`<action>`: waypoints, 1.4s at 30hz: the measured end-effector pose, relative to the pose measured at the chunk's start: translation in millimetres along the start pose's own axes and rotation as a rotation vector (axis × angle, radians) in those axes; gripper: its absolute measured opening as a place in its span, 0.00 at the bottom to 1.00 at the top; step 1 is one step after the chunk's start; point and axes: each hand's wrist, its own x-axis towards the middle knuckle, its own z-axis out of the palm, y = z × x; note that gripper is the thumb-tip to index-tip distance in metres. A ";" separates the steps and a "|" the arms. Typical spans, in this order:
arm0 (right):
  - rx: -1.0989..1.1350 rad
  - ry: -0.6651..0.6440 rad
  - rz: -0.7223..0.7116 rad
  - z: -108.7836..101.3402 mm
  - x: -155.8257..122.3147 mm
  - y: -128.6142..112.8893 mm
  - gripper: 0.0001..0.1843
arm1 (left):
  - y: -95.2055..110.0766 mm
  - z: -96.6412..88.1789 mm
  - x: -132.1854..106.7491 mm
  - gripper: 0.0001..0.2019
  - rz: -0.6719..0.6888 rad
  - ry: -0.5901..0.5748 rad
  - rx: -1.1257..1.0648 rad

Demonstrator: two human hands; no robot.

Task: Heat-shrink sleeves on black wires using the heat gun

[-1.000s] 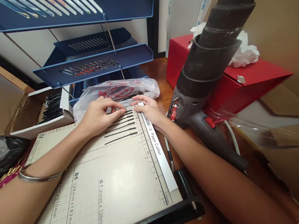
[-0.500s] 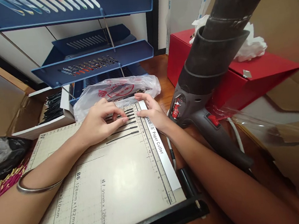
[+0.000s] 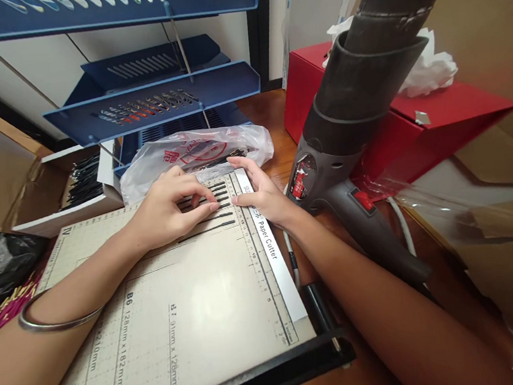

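Observation:
Several thin black cords [image 3: 214, 226] with thicker ends lie side by side on the cream board of a paper cutter [image 3: 197, 323]. My left hand [image 3: 172, 205] rests over them, fingers bent. Its thumb and fingertips come together on one of the black cords; the exact contact is partly hidden. At the cutter's far right corner is my right hand [image 3: 263, 195], fingers stretched out and thumb apart, touching the ruled edge near the cord ends. Just beyond the fingers sits a clear plastic bag [image 3: 151, 161] with red print and dark cords inside.
Blue tray shelves [image 3: 149, 103] stand behind. A white box [image 3: 78, 213] of black cords is at left. On the right are a dark heat gun [image 3: 325, 147] with a wide nozzle, a red box [image 3: 450, 102] with crumpled tissue, and a cable [image 3: 290, 256].
The whole view has shifted slightly, so things sit a little higher and further left. Both hands keep nearly the same pose on the cutter.

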 end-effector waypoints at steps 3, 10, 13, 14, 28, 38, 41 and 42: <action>0.002 -0.040 0.006 -2.5 0.1 -1.2 0.46 | 0.8 -0.4 -0.1 0.11 -0.001 -0.013 -0.003; -0.003 -0.064 0.005 -4.4 2.0 0.4 0.48 | -1.2 1.3 -0.4 0.11 0.013 -0.002 -0.004; 0.003 -0.071 0.012 -4.0 1.5 0.5 0.48 | -1.1 1.0 -0.2 0.12 -0.003 -0.009 0.005; 0.005 -0.069 0.012 -3.8 1.4 0.5 0.48 | -0.8 0.7 -0.1 0.12 -0.011 -0.015 0.009; -0.065 0.025 0.002 -0.9 2.3 3.3 0.39 | 2.2 -0.6 2.2 0.14 -0.014 0.004 0.009; -0.085 0.016 0.000 -0.6 2.5 0.0 0.38 | -1.7 1.4 2.8 0.14 -0.035 0.031 0.028; -0.077 0.023 0.011 0.4 1.9 -1.5 0.39 | -1.3 1.5 3.2 0.14 -0.049 0.022 0.035; -0.076 0.020 0.017 0.5 1.7 -1.8 0.39 | -1.4 1.6 3.3 0.14 -0.053 0.014 0.040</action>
